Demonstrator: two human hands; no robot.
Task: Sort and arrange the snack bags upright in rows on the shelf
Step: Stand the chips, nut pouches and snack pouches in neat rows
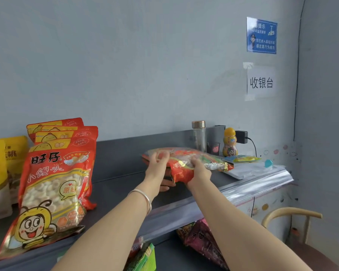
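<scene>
Snack bags fill the shelf (125, 173) from its left end: yellow bags (0, 165) stand upright at the far left edge, partly cut off by the frame. Just beside them a row of red bags (53, 184) stands one behind another, four tops showing; the front one leans back against the rest, its lower end splayed toward the shelf's front edge (a cartoon bee is printed on it).

Right of the row, the dark shelf is bare up to the middle, where both hands meet on a red bag (186, 165) lying on its side and blurred. The left hand (157, 163), with a silver bangle (145, 198) on its wrist, has its grip closed on the bag's left end, thumb and fingers pinching the top edge. The right hand (199, 169) has its grip clenched on the crumpled middle of the same bag. Whether the bag touches the shelf or is lifted just off it, I cannot tell.

Behind the bag, at the shelf's back right, stand a glass bottle (199, 135), a small dark cup (214, 148) and a yellow bottle (230, 142); a black charger (241, 136) is plugged in behind. Toward the right end lie a small yellow packet (245, 158) and flat clear packets (252, 169).

Below the shelf's front edge, a pink bag (202, 239) and a green bag (145, 259) lie on a lower level. A wooden chair (290, 214) stands at the far right, and two signs (261, 35) hang on the wall above.
</scene>
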